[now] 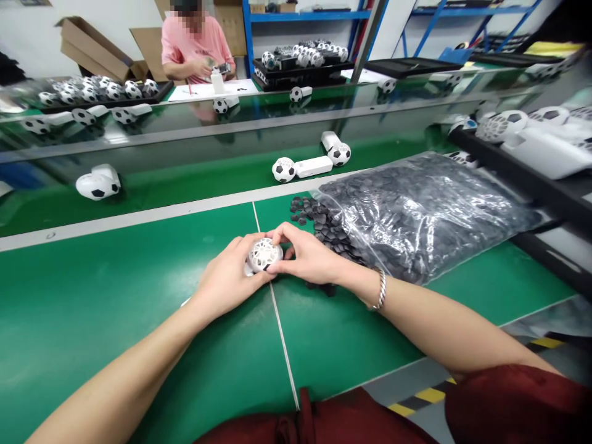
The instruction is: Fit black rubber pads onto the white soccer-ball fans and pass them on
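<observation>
Near, mid-worktop: left hand and right hand together, both gripping one white lattice ball. Step judged as fitting work on its shell; next move would call for a steady left hold and right-finger pressure. Right: loose black pieces, uncountable; one plastic bag. Farther: three football-patterned units. Far left: one person.

pretty clearly a factory assembly line, green belt past the workbench's far edge, coworker opposite, blue shelving, bulk parts bag
</observation>
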Available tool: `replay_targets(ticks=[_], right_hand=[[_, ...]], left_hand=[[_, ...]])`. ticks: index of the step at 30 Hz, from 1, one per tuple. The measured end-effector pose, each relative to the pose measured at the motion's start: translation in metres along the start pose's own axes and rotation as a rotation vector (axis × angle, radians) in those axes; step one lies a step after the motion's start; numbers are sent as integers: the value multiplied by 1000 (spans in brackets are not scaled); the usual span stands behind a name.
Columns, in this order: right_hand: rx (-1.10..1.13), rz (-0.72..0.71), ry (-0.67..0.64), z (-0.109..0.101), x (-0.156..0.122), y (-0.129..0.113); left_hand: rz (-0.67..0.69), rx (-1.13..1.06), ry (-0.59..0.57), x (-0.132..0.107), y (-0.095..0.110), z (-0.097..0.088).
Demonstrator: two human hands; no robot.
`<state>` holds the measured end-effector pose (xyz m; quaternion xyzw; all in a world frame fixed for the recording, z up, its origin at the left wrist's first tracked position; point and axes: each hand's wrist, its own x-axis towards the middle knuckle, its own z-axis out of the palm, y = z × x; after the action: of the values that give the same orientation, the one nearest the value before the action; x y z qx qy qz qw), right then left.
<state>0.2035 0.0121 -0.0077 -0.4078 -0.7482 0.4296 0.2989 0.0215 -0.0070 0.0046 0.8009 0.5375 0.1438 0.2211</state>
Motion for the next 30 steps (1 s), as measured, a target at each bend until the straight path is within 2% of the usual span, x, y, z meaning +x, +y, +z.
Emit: replay_targets(ticks=[2,4,7,8,11,14,17,20,24,27,30], right_hand=[[21,-3,-19,-6,7,5],[-40,-3,26,-17,17,15],[-455,24,251,-35,31,33],[-604,31,286,-39,34,37],[-878,23,218,-42,37,43],[-1012,-15,122,-39,35,42],[-1104,-46,127,-36,33,42],[-1030,-60,162,-36,31,40],[-581,-84,152,-34,22,27],[-244,-92,90,-28,13,13],[-142,-168,27,-23,8,4]], left_hand=[[-6,12,-12,0,0,0],[-7,26,-22,0,1,1],[-16,17,-20,1,0,1],[-22,12,-14,2,-1,0],[-17,26,12,6,-6,-4],[21,57,-1,10,-13,-10],[84,123,-45,12,-19,-15],[131,214,-55,13,-20,-18],[98,298,-41,15,-21,-21],[87,309,-35,16,-25,-21],[104,304,-25,15,-27,-20]])
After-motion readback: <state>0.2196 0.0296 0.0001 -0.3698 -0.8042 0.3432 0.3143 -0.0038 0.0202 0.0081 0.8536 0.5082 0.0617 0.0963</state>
